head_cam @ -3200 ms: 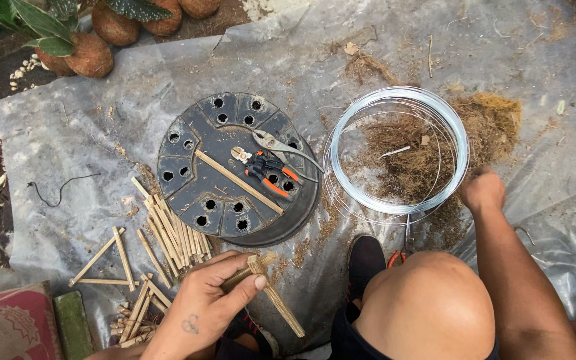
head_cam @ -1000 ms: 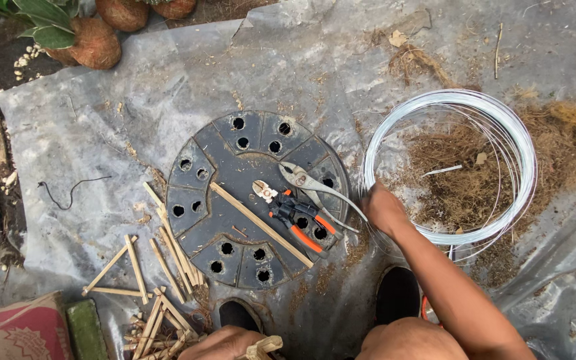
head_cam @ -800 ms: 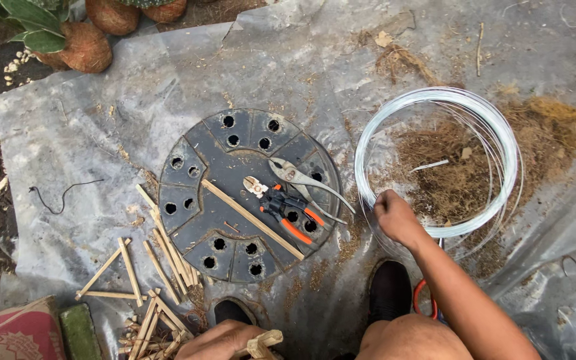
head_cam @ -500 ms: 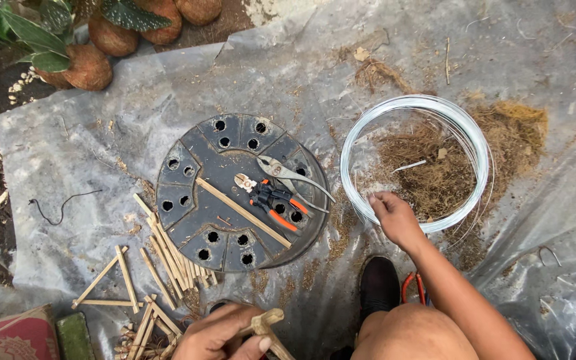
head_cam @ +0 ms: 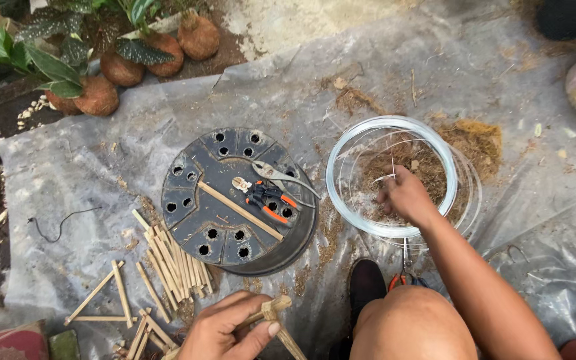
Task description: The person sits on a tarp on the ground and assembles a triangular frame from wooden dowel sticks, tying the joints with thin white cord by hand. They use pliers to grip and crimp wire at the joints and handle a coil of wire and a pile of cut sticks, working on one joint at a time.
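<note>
— What are the hands doing?
— The right hand [head_cam: 405,197] pinches a thin wire end inside the coil of white wire [head_cam: 393,177]; the left hand [head_cam: 225,330] is closed around a bamboo stick frame [head_cam: 276,319].
— And around them?
— A grey plastic sheet [head_cam: 88,167] covers the ground. An upturned black pot [head_cam: 238,200] carries pliers [head_cam: 271,197]; cut sticks [head_cam: 171,260] lie beside it, potted plants [head_cam: 101,67] beyond.

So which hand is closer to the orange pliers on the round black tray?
The left hand is slightly nearer: it sits below the orange pliers, holding bamboo sticks. The right hand is off to their right, inside the wire coil.
</note>
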Motion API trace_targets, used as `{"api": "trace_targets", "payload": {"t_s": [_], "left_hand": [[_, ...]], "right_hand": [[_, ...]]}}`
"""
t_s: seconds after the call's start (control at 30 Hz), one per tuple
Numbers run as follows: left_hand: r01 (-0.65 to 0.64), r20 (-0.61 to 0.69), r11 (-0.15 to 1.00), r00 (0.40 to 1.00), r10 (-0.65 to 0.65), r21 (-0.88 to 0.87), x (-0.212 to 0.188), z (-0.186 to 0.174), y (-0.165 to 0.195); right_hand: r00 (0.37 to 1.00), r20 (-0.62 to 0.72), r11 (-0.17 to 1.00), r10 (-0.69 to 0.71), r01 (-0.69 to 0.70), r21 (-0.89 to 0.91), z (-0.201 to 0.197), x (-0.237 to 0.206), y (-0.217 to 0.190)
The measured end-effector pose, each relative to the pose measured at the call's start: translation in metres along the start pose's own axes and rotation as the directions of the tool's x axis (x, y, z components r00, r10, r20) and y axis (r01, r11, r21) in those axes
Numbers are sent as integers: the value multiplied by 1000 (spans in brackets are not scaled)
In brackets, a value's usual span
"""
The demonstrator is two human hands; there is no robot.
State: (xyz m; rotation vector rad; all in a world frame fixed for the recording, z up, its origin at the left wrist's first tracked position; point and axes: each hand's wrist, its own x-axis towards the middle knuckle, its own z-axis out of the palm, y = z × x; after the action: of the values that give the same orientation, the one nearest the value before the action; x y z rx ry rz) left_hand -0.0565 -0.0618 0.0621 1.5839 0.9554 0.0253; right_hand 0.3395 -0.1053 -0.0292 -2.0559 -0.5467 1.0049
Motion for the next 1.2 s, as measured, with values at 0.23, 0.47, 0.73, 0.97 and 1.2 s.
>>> {"api": "trace_targets", "payload": {"t_s": [0.23,0.47,0.73,0.97,1.2], "left_hand": [[-328,-20,942,944,330,70,1,-1,0],[-114,-1,993,993,114,15,2,-10,20],[-362,14,923,930,367,-128,41,-15,52],[-305,68,834,924,375,-460,115,33,73],[-308,64,791,915,399,-528,150,58,75]], "right_hand": [[968,-1,833,-252,218,509,-36,-1,-12],[847,-108,690,-520,491,532,-91,-29,-45],[738,330,798,-589,466,383,-93,-70,-61],[687,690,774,-226,557,-301,-30,-87,-69],[686,724,493,-70,655,-573,-25,-78,-37]]}}
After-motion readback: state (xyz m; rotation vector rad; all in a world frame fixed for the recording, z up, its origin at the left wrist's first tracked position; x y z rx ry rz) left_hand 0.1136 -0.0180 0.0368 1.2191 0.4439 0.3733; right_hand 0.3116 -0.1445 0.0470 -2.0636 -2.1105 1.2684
